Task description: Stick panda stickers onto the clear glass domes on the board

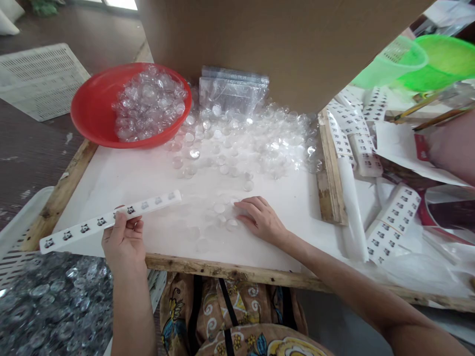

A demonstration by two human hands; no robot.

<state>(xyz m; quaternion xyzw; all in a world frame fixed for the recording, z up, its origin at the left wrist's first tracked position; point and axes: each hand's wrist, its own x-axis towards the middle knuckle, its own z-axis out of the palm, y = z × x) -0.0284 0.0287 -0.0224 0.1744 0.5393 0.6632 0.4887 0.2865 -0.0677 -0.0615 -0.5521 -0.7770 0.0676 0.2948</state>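
My left hand pinches a long white sticker strip printed with a row of small black panda-like faces. The strip slants up to the right over the white work surface, and the prints at its right end look paler. My right hand rests low on the surface, thumb and fingers slightly apart, beside a few clear round domed discs. One disc lies right by the thumb; whether they touch I cannot tell. Many more clear discs are spread toward the back.
At the back left stands a red bowl heaped with clear discs. A wooden edge borders the front, a wooden block the right. Beyond it lie printed sticker sheets. A large cardboard box blocks the back.
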